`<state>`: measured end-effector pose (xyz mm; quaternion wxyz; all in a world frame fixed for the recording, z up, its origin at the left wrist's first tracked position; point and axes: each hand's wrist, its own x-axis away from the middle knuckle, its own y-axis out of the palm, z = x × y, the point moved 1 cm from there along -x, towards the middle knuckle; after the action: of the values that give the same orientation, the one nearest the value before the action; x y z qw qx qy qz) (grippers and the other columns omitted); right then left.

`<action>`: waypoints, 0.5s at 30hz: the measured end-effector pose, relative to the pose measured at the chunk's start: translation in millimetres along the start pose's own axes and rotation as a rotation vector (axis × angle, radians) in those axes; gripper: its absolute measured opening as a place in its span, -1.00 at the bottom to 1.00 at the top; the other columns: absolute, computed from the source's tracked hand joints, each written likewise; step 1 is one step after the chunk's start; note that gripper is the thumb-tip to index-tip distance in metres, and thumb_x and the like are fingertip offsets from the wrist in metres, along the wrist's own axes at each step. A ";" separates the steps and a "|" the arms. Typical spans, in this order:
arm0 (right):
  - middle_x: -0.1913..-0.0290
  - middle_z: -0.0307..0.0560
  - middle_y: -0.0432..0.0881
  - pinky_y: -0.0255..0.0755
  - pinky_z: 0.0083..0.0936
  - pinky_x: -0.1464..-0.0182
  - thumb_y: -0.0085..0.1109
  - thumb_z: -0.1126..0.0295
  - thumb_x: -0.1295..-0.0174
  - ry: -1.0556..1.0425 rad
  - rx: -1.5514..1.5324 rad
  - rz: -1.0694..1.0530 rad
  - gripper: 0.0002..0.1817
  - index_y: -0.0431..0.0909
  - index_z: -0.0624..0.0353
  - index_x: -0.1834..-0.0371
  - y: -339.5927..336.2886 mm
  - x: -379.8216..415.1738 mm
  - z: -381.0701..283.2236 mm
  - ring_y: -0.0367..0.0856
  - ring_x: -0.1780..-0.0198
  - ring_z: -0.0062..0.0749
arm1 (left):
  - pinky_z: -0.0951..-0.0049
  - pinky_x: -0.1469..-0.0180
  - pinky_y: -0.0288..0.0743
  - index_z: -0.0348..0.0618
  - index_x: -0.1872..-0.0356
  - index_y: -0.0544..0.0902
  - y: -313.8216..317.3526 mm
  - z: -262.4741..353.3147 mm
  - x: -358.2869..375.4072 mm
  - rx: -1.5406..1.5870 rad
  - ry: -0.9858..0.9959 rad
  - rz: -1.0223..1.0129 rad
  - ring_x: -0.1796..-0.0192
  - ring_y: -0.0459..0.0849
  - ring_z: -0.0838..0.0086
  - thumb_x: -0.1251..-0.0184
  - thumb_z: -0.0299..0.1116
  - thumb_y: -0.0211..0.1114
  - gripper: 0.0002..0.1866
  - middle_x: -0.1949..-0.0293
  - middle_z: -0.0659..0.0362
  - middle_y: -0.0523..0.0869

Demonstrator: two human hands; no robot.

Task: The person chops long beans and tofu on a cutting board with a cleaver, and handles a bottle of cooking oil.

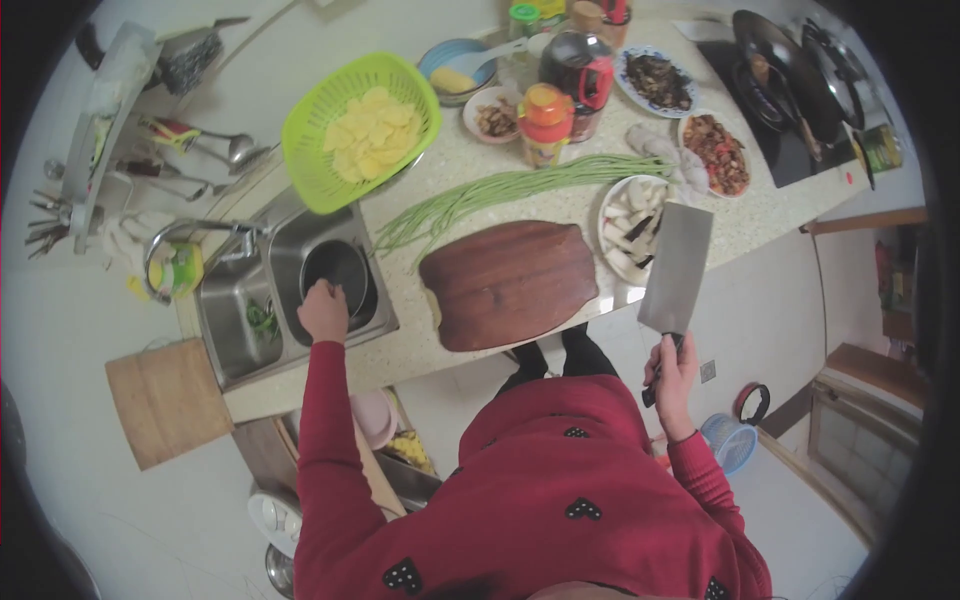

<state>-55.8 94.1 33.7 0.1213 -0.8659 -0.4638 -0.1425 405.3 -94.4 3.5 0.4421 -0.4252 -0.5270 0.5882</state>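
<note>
My right hand (675, 375) grips the black handle of a cleaver (677, 265), its wide blade pointing up and away, beside the counter's front edge. Over the right sink basin, my left hand (323, 312) has its fingers drawn together at the near rim of a dark round pot (345, 268); what they hold, if anything, is hidden. A dark brown wooden cutting board (508, 285) lies on the counter between my hands. Behind it stretch long green beans (520, 187). Left of the blade, a white plate (606, 232) carries pale cut pieces with dark skin, probably eggplant.
A lime-green basket (297, 127) of yellow slices stands behind the sink (232, 362). Farther back are a red-lidded jar (545, 125), a dark pitcher (575, 75) and plates of food (715, 155). The stove (790, 165) holds pans; another board (160, 400) juts out left.
</note>
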 end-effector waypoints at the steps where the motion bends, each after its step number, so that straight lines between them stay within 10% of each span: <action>1: 0.65 -0.26 0.25 0.00 -0.75 0.82 -0.12 0.31 -0.35 -0.001 0.010 -0.017 -0.85 0.24 0.03 0.39 1.3 2.5 1.4 0.20 0.83 -0.61 | 0.16 0.25 0.36 0.01 0.24 0.42 2.8 1.8 0.2 -0.064 0.029 -0.069 0.32 0.58 0.19 -0.20 -0.31 0.13 -0.86 0.40 0.15 0.58; 8: 0.70 -0.24 0.24 0.04 -0.73 0.81 -0.11 0.34 -0.34 -0.035 0.026 -0.129 -0.89 0.30 0.12 0.27 -5.9 1.6 1.5 0.20 0.82 -0.60 | 0.19 0.01 0.37 -0.21 -0.04 0.52 28.0 164.4 -25.1 0.137 0.682 -0.048 0.03 0.53 0.17 -0.18 -0.36 0.14 -0.62 0.08 0.03 0.60; 15: 0.70 -0.29 0.26 0.10 -0.71 0.69 -0.05 0.35 -0.33 -0.101 0.152 -0.181 -0.90 0.33 0.12 0.22 -28.1 -10.1 14.9 0.19 0.75 -0.66 | 0.14 -0.08 0.31 -0.15 -0.13 0.39 59.9 244.4 -56.4 -0.087 0.797 -0.163 -0.12 0.43 0.20 -0.02 -0.08 0.32 -0.36 -0.06 0.07 0.48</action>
<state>-82.7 106.6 18.4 0.1498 -0.8149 -0.5550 -0.0735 178.8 -211.8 -34.0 0.6383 -0.5951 -0.3708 0.3177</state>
